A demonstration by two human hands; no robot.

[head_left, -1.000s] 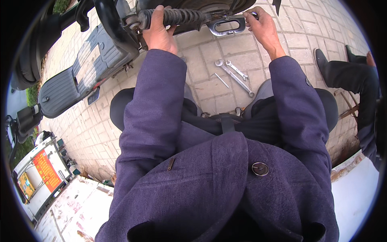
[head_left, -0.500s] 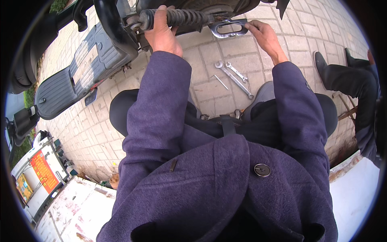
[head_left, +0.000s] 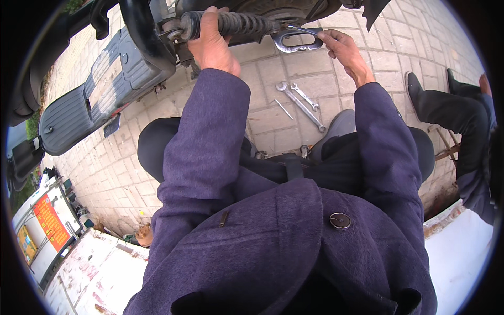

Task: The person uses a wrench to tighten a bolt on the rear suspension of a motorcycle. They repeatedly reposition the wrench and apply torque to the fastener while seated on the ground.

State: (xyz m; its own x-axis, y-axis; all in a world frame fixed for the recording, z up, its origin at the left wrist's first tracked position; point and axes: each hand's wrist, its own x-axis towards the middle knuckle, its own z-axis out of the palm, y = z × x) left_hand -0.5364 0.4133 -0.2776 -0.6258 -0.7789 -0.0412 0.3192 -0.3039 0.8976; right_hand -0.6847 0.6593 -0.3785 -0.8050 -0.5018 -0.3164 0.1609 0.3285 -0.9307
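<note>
Apparently for steadiness, the left hand [head_left: 214,48] wraps the shock absorber [head_left: 244,23] on the scooter [head_left: 130,62], while the right hand [head_left: 344,51] pinches a slim metal tool [head_left: 304,30] by its end, perhaps for leverage.

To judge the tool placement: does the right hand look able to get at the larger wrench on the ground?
Probably yes: the larger wrench lies on the paving, not covered by the smaller wrench beside it. However, the right hand is occupied with a slim metal tool.
</note>
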